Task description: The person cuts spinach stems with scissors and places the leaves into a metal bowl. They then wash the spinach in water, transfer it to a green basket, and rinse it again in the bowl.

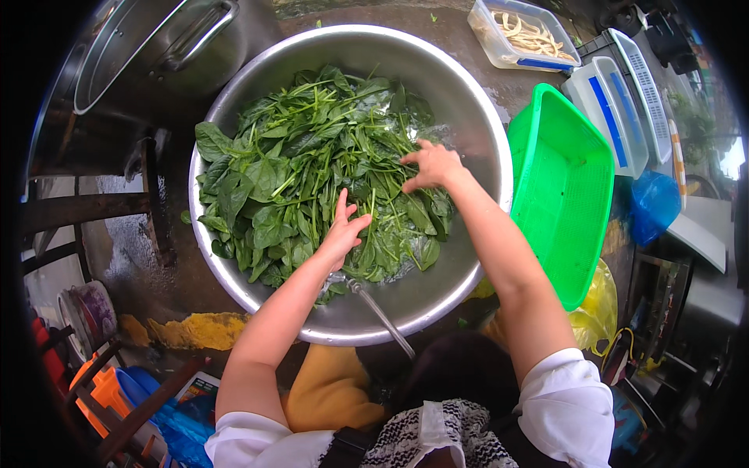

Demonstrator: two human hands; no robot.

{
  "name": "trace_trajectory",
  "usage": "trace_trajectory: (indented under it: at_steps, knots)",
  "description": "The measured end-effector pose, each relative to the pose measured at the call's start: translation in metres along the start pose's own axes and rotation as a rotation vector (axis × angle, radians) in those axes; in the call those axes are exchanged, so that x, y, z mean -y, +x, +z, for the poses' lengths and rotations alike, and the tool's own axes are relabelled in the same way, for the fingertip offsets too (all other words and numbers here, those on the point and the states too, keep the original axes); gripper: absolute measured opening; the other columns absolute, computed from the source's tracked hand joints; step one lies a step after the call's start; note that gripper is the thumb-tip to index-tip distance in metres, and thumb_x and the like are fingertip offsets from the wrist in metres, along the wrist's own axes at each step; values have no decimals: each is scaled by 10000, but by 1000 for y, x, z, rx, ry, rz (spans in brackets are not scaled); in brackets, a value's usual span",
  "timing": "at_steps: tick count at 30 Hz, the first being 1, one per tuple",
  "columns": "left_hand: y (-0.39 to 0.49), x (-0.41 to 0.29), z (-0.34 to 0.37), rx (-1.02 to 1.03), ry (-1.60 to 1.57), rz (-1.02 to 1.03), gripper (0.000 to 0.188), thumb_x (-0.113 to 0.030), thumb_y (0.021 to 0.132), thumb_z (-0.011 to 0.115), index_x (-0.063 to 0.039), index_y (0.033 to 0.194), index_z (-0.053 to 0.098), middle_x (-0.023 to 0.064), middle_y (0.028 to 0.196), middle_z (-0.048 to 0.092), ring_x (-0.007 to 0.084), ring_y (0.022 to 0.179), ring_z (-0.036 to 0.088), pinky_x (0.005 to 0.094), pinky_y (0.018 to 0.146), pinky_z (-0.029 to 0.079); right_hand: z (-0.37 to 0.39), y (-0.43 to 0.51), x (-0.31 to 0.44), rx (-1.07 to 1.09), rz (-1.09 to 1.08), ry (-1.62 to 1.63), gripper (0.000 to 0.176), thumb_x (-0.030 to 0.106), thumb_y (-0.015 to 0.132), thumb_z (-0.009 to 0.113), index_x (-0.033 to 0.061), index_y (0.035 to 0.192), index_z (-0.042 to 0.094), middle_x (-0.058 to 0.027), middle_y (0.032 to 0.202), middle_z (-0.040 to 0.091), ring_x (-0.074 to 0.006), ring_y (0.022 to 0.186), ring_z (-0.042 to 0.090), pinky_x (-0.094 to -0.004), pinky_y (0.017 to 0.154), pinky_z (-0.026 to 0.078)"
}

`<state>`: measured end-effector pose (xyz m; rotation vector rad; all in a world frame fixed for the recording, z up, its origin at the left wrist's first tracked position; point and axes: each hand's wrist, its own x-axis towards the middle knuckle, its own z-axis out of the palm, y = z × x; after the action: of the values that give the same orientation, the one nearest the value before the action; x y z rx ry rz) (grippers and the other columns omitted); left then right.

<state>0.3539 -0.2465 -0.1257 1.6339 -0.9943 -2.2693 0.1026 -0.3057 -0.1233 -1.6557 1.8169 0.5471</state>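
Note:
A large round metal basin (462, 263) stands before me, heaped with leafy greens (304, 169) that look like spinach. Water shows among the leaves on the heap's right side. My left hand (343, 234) is over the near middle of the greens, fingers spread, holding nothing. Further right, my right hand (432, 165) touches or hovers at the right edge of the heap, its fingers apart and some fingertips close against the leaves. A flexible metal hose (383, 319) comes over the near rim, its end in the basin just below my left hand.
Right of the basin stands a green plastic basket (562, 193). Beyond it are a clear plastic box (526, 35) of pale strips, stacked containers (608, 117) and a blue bag (655, 205). A big steel pot (205, 64) stands upper left, above a wooden frame (88, 210).

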Motion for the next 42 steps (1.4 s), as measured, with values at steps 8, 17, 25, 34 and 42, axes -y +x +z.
trace_trajectory:
  at_steps: [8, 17, 25, 34, 42]
  knots:
    - [23, 15, 20, 72, -108, 8, 831, -541, 910, 491, -389, 1467, -107, 128, 1551, 88, 321, 1406, 164, 575, 1012, 281, 9, 37, 15, -105, 2, 260, 1015, 769, 573, 658, 323, 1429, 345, -180, 1504, 237, -367, 1387, 213, -485, 1095, 290]
    - [10, -6, 21, 351, -685, -65, 592, -511, 943, 419, -211, 1434, 282, 72, 1435, 357, 300, 1289, 373, 562, 1031, 313, 59, -37, 53, -177, -451, 797, 1189, 435, 494, 869, -27, 1413, 274, -251, 1363, 426, -353, 1269, 422, -364, 1068, 343]
    - [-87, -128, 52, 634, -84, 438, 849, -371, 863, 598, -217, 1515, 76, 85, 1544, 166, 261, 1404, 203, 451, 1076, 254, -61, -126, -3, -446, -348, 1257, 706, 218, 614, 775, -11, 1220, 492, -139, 1024, 648, -231, 916, 630, -340, 854, 496]
    - [-31, -100, 2, -112, 1071, 324, 795, -426, 847, 632, -99, 1462, 249, 198, 1406, 389, 285, 1258, 442, 360, 934, 471, -93, -253, -178, -646, -68, 1205, 536, 138, 727, 716, -5, 1202, 511, -67, 1071, 610, -162, 934, 591, -301, 826, 481]
    - [73, -8, -5, -518, 1814, 325, 1012, -172, 679, 737, -293, 1477, 127, 315, 1375, 296, 423, 1243, 355, 463, 988, 385, -52, -216, -176, -912, 82, 86, 763, 164, 770, 719, 105, 1419, 321, -209, 1327, 471, -361, 1209, 475, -410, 1016, 388]
